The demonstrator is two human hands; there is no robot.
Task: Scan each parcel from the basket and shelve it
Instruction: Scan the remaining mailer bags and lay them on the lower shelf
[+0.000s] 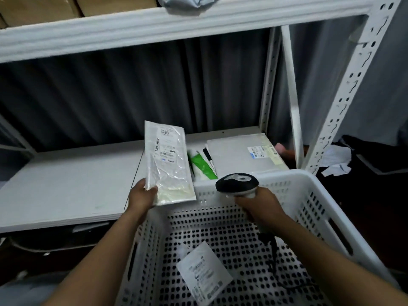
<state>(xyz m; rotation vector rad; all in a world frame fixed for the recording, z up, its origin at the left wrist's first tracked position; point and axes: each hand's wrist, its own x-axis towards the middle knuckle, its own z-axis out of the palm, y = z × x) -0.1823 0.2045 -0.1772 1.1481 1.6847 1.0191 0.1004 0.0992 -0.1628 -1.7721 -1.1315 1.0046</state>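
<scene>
1. My left hand [142, 195] pinches the lower left corner of a flat white plastic mailer with a printed label [170, 162]. The label faces up, and the mailer is held over the front edge of the white metal shelf board [66, 184].
2. My right hand [258, 204] is wrapped round the handle of a black-and-grey handheld scanner [237, 184]. Its head sits just right of the mailer, not touching. The hands are apart.
3. A white perforated plastic basket [320, 195] sits below both hands. A small white labelled packet [204, 272] lies on its floor, near a black coiled cable [271, 250].
4. On the shelf board, a flat white labelled box [240, 153] lies at the right, with a green packet [203, 165] just beside it.
</scene>
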